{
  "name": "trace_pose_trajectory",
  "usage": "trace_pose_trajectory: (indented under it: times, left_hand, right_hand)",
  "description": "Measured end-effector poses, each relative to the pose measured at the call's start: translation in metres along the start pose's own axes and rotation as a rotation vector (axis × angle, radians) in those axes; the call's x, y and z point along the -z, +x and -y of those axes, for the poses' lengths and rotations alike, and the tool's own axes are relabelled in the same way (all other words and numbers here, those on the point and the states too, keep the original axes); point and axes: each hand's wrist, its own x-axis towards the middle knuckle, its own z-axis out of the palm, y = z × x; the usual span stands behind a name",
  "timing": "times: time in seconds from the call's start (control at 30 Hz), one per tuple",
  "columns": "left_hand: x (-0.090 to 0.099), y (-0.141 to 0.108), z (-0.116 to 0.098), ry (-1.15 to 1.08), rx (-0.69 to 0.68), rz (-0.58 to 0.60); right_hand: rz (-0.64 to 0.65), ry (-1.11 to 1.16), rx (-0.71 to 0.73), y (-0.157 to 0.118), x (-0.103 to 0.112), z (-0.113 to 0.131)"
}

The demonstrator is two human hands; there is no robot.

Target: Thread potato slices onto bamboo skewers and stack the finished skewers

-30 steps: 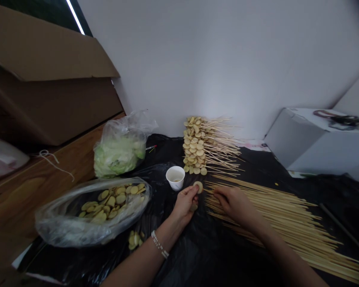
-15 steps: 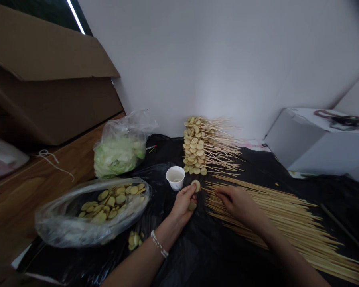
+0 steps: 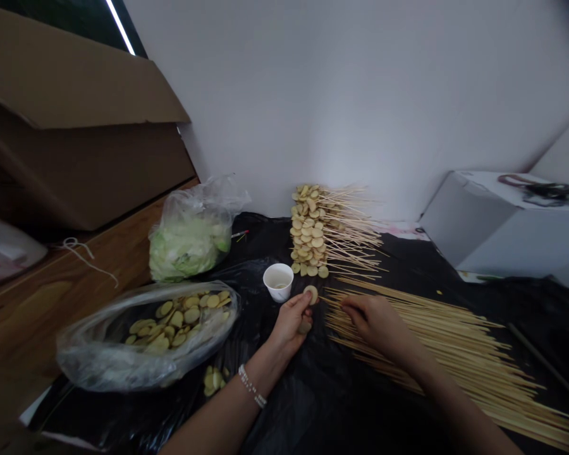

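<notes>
My left hand [image 3: 291, 322] pinches a round potato slice [image 3: 312, 294] upright between thumb and fingers, with another slice [image 3: 305, 326] tucked lower in the palm. Closed fingers of my right hand [image 3: 372, 316] grip a thin bamboo skewer [image 3: 329, 299], its tip pointing left at the held slice; whether it touches cannot be made out. Beneath and beside the right hand lies a broad spread of bare bamboo skewers [image 3: 455, 354]. Behind the hands, threaded potato slices [image 3: 308, 234] are stacked with their sticks pointing right. A white paper cup [image 3: 279, 292] stands just behind my left hand.
To the left, an open plastic bag [image 3: 90, 354] holds potato slices, with a small pile of slices [image 3: 213, 380] nearer me. A bag of cut greens [image 3: 189, 246] stands behind. Black plastic sheeting [image 3: 313, 404] covers the surface. A white box [image 3: 478, 221] and cardboard box [image 3: 99, 170] flank it.
Both hands stay almost in place. The skewer tip shows slightly closer to the potato slice in my left hand.
</notes>
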Motion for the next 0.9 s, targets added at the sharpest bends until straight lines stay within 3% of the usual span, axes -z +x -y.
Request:
trace_pose_trajectory:
  times: [0.63,0.9]
  left_hand:
    - [0.003,0.002,0.006,0.161,-0.085,-0.012]
    - [0.002,0.001,0.005,0.187,-0.085,-0.028]
  right_hand:
    - [0.001,-0.105,-0.04,-0.002,-0.01,0.01]
    - [-0.081,-0.385,0.069,-0.007,-0.027,0.019]
